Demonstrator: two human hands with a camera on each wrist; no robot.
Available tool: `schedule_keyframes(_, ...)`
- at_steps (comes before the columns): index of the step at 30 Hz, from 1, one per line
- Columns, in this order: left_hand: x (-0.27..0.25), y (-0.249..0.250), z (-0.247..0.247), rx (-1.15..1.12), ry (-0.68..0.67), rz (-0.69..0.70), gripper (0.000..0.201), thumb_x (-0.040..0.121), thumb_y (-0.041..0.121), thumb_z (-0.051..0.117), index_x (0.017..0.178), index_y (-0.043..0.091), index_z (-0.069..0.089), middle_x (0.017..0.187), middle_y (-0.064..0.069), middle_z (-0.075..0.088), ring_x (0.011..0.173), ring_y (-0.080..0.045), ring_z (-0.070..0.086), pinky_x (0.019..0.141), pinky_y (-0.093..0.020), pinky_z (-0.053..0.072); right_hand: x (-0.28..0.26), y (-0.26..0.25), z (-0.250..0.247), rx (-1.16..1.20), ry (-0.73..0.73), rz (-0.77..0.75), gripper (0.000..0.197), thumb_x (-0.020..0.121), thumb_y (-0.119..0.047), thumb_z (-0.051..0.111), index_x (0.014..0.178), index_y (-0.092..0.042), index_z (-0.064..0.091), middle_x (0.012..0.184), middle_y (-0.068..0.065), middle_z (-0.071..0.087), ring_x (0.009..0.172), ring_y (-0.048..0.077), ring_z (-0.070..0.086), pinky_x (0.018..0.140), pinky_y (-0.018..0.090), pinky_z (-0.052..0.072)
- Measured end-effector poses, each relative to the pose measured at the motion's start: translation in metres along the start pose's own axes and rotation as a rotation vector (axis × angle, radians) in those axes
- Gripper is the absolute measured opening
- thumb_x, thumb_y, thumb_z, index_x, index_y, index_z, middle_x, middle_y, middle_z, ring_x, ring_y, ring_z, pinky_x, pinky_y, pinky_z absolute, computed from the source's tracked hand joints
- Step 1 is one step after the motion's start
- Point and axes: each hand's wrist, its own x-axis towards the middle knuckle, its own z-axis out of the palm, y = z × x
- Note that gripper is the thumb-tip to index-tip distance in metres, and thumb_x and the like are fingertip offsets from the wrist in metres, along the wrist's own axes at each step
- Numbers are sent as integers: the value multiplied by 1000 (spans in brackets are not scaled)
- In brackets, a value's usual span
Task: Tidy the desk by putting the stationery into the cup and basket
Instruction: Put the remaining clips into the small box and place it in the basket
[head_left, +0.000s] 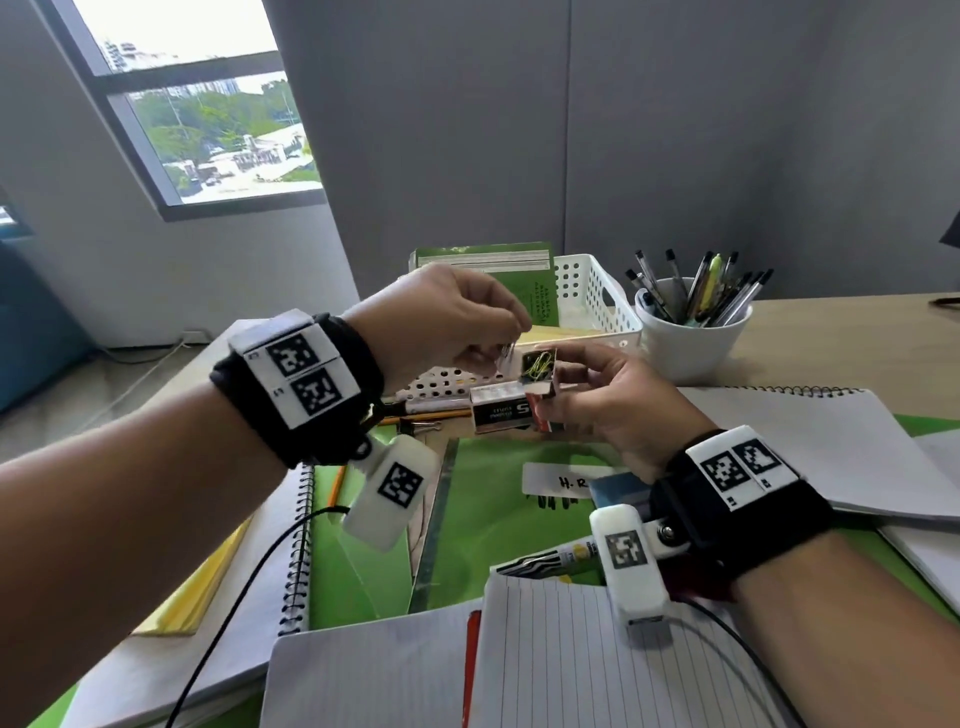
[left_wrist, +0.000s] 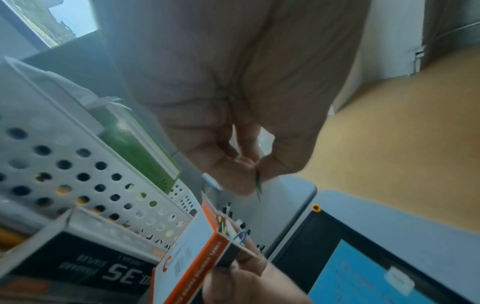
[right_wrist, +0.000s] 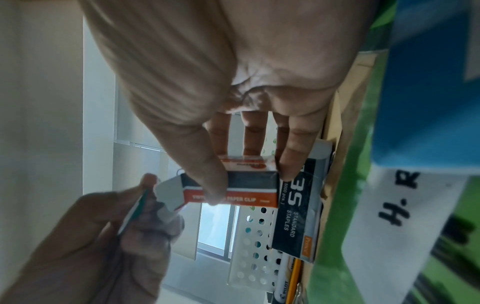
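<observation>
Nearest: lined notebook and green folder cover the counter. Above them, right hand grips the open paper clip box — thumb on its side. Left hand pinches a paper clip just beside the box mouth. Staples box lies below; behind — white basket, then pen-filled cup.

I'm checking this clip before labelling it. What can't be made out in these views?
- Head view: how many clips the paper clip box holds; too small.
- Left wrist view: what the left hand pinches; only a thin blurred sliver shows below the fingertips.
- Head view: the basket floor; hidden by its walls and both hands.
- Right wrist view: full print on the staples box; the right hand covers part.
</observation>
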Motion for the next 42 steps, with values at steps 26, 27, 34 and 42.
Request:
schedule_keyframes(26,31,-27,18,134,289,150,6,95,22,71,95,22,77,84,3,75,62,-5,59,66,-31,58,5,-8,-12,88,342,-209,49,81,14,65,120,-15,71,122,26,66,98,30,67,78,40,59)
schedule_keyframes(27,33,-30,23,231,213,124,6,95,24,71,93,22,76,85,5,74,65,-6,61,68,-28,59,5,-10,-13,113,401,-230,50,77,11,66,118,-17,73,117,26,66,97,31,65,76,39,59)
schedule_keyframes(34,57,-38,87,1087,-179,334,36,101,31,57,137,34,63,133,11,64,117,-13,60,102,-33,52,1,-19,-18,246,675,-290,55,59,0,61,108,-20,77,114,19,73,101,41,70,88,59,56)
schedule_keyframes(42,88,-28,134,1415,-285,375,46,102,47,47,139,24,57,136,1,60,130,-32,44,107,-49,41,-1,-22,-26,306,790,-306,54,59,0,57,106,-16,78,115,20,72,96,34,70,96,58,53)
